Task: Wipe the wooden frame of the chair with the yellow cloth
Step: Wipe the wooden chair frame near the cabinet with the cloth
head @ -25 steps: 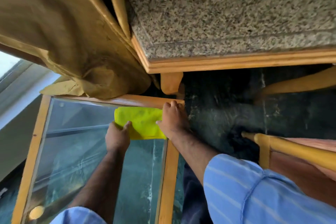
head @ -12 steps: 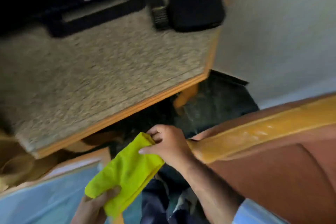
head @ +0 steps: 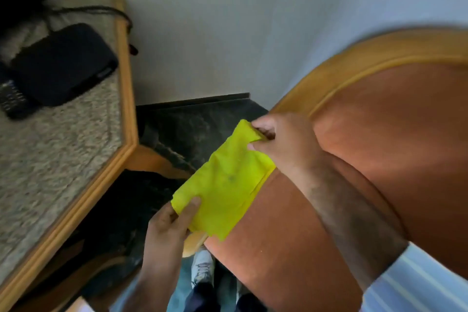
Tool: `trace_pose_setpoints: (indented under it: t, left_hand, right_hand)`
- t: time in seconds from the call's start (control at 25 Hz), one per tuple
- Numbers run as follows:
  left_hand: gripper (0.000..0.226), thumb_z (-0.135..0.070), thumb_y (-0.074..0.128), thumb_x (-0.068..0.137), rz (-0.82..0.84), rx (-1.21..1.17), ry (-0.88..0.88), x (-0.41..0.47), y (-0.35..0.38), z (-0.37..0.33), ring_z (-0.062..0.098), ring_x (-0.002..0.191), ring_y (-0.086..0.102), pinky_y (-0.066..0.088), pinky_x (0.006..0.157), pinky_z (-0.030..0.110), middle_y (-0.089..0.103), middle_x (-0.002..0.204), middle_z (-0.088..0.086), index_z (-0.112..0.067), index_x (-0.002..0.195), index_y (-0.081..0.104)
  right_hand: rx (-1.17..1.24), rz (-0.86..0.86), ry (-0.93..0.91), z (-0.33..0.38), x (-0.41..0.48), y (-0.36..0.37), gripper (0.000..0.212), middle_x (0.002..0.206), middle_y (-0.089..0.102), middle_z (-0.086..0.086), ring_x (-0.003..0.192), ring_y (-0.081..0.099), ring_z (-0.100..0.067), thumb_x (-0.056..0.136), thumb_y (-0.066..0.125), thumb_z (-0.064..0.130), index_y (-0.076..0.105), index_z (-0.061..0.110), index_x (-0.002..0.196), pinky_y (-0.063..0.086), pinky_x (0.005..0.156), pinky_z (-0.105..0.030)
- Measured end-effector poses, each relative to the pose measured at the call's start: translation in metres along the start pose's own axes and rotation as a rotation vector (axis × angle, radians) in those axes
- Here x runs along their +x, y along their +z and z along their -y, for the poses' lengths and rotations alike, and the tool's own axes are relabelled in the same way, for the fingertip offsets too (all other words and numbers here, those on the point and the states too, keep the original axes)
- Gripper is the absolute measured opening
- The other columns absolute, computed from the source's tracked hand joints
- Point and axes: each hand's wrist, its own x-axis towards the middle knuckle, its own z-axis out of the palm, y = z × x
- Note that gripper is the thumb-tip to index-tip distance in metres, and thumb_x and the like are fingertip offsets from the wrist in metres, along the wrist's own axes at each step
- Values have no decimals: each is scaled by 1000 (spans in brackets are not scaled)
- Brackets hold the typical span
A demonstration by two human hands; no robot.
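The yellow cloth (head: 224, 181) is stretched flat between both hands, in the middle of the head view. My left hand (head: 168, 225) pinches its lower left corner. My right hand (head: 281, 142) pinches its upper right corner. The cloth lies over the chair's left armrest, whose wooden end (head: 193, 243) pokes out below it. The chair's wooden frame (head: 354, 58) curves along the top of the orange-brown padded back (head: 392, 134) on the right. The picture is blurred by head movement.
A granite-topped table with a wooden rim (head: 126, 88) stands at the left, with a black box (head: 63, 63) and a cable on it. The dark floor (head: 197, 119) and a white wall lie beyond. My shoe (head: 202, 267) shows below.
My view swung from the glass-topped frame to the chair. Both hands carried the cloth off the glass and now hold it spread over the chair's armrest.
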Motion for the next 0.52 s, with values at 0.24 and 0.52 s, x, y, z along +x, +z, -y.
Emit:
trace_pose_setpoints:
  t: [0.24,0.52]
  left_hand:
    - [41,-34,84,83,-198,815,346,18,21,7,33,99,71,58,83,47,73,100,0,-24,114,59]
    - [76,-53,51,104,168,1578,1246,54,80,4,33,158,31,36,125,57,34,171,12,-6,161,33]
  right_hand:
    - [-422,-52,-88,-29,-9,27,45,120,71,-9,115,62,-32,82,83,27,70,14,123,51,94,-42]
    - [-605,-422,-323,-81,-1,0,57,159,50,-12,155,33,-32,104,52,42,51,6,148,29,125,-57]
